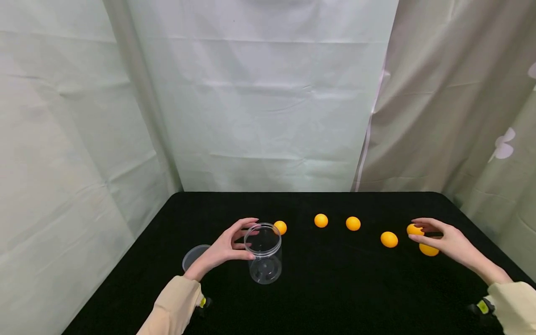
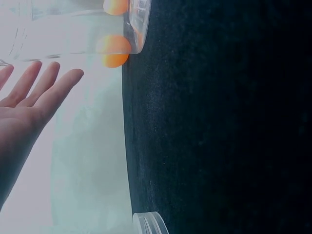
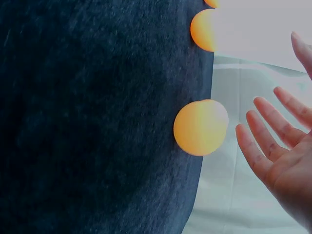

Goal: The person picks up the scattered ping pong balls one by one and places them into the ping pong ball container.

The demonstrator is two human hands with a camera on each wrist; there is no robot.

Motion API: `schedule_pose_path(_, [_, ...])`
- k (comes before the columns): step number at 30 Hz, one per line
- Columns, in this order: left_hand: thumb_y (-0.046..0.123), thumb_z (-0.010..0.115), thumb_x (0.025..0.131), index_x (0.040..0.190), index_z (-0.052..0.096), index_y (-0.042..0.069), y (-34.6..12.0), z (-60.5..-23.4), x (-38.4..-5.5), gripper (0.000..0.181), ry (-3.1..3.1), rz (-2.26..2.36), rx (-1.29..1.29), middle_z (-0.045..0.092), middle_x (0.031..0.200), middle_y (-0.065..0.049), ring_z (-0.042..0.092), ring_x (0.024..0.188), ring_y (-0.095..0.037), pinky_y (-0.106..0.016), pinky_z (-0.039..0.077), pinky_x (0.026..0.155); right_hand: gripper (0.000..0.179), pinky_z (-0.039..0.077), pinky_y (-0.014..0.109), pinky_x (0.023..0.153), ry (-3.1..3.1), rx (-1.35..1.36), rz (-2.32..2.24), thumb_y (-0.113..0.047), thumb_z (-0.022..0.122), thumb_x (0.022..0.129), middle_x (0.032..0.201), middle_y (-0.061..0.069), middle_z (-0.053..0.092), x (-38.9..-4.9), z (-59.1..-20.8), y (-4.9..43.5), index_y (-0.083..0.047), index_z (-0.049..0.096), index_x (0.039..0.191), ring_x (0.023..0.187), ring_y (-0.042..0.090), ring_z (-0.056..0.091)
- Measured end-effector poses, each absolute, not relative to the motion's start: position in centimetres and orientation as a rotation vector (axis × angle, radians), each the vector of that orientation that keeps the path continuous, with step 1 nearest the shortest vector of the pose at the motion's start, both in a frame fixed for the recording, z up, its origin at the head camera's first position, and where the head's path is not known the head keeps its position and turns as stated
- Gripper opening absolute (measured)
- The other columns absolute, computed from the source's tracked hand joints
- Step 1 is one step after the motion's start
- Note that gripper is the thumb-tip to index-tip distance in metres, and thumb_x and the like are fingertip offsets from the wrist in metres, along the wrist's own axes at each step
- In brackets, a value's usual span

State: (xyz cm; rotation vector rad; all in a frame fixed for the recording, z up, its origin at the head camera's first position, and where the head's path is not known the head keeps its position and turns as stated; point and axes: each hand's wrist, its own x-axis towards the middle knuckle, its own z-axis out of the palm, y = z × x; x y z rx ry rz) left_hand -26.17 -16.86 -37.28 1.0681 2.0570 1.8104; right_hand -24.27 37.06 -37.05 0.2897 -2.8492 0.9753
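Observation:
A clear, open-topped plastic jar [image 1: 265, 270] stands upright on the black table. My left hand [image 1: 234, 244] is at its left side near the rim, thumb in front and fingers behind. In the left wrist view those fingers [image 2: 61, 92] look fairly straight beside the jar wall [image 2: 73, 36]; contact is hard to tell. At the right, my right hand [image 1: 445, 239] hovers with spread fingers over two orange balls, one farther [image 1: 413, 230] and one nearer [image 1: 429, 250]. In the right wrist view its fingers [image 3: 263, 141] are apart from the overlapping balls [image 3: 200, 129].
More orange balls lie in a loose arc: one behind the jar [image 1: 280, 227], two at the back middle [image 1: 321, 220] [image 1: 353, 223], one nearer the right hand [image 1: 389, 239]. A clear round lid [image 1: 192, 256] lies left of the jar, partly behind the left wrist. Pale curtains [image 1: 268, 116] surround the table.

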Motion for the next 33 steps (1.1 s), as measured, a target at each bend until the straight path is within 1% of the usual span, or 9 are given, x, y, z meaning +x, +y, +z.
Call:
schedule_pose_path(7, [-0.001,0.065,0.077,0.134,0.027,-0.003,-16.5,-37.0,-26.0,0.069,1.994,1.823,1.141,0.028,0.131,-0.027,0.033,0.116,-0.047,-0.057,0.041,0.083,0.059,0.047,0.043,0.069,-2.845,0.257,0.948,-0.038,0.061,0.085,0.115,0.026,0.047,-24.3,-37.3,37.8,0.001,0.044,0.126,0.100,0.038,0.047])
schedule_pose_path(12, [-0.004,0.062,0.078,0.134,0.027,-0.005,-16.7,-37.5,-26.3,0.066,1.957,1.821,1.127,0.028,0.132,-0.028,0.033,0.117,-0.046,-0.050,0.044,0.084,0.059,0.046,0.047,0.070,-2.842,0.255,0.938,-0.037,0.061,0.085,0.115,0.027,0.048,-24.3,-37.5,38.2,0.003,0.044,0.125,0.099,0.039,0.047])
schedule_pose_path(16, [-0.003,0.062,0.079,0.136,0.027,-0.003,-16.9,-38.7,-27.1,0.067,1.955,1.822,1.123,0.029,0.132,-0.026,0.034,0.118,-0.044,-0.046,0.046,0.084,0.059,0.045,0.051,0.071,-2.844,0.245,0.939,-0.037,0.061,0.085,0.116,0.028,0.047,-24.3,-37.8,38.4,0.004,0.044,0.125,0.100,0.040,0.046])
schedule_pose_path(20, [0.000,0.063,0.080,0.136,0.029,0.002,-17.0,-39.4,-27.4,0.065,1.958,1.831,1.123,0.032,0.132,-0.022,0.034,0.118,-0.043,-0.045,0.046,0.083,0.061,0.044,0.052,0.071,-2.851,0.233,0.937,-0.038,0.061,0.085,0.117,0.029,0.046,-24.3,-38.0,38.6,0.005,0.043,0.125,0.100,0.041,0.045])
schedule_pose_path(24, [0.004,0.064,0.079,0.135,0.032,0.006,-16.9,-39.5,-27.5,0.064,1.957,1.841,1.122,0.035,0.130,-0.021,0.036,0.117,-0.041,-0.046,0.046,0.083,0.062,0.044,0.053,0.071,-2.857,0.220,0.928,-0.039,0.061,0.084,0.117,0.030,0.045,-24.3,-38.3,38.8,0.005,0.043,0.125,0.101,0.042,0.045])
schedule_pose_path(30, [0.005,0.065,0.079,0.135,0.033,0.006,-16.6,-39.5,-27.5,0.065,1.962,1.839,1.124,0.035,0.130,-0.021,0.036,0.116,-0.042,-0.046,0.047,0.082,0.064,0.044,0.052,0.069,-2.868,0.203,0.904,-0.040,0.062,0.083,0.116,0.031,0.044,-24.1,-38.4,39.1,0.005,0.043,0.124,0.100,0.042,0.045])
schedule_pose_path(33, [0.002,0.065,0.078,0.135,0.031,0.004,-16.4,-38.9,-27.1,0.066,1.961,1.836,1.122,0.033,0.130,-0.024,0.034,0.116,-0.044,-0.046,0.047,0.082,0.065,0.045,0.051,0.068,-2.887,0.180,0.887,-0.041,0.063,0.082,0.116,0.031,0.044,-24.2,-38.6,39.2,0.006,0.043,0.123,0.098,0.042,0.046])
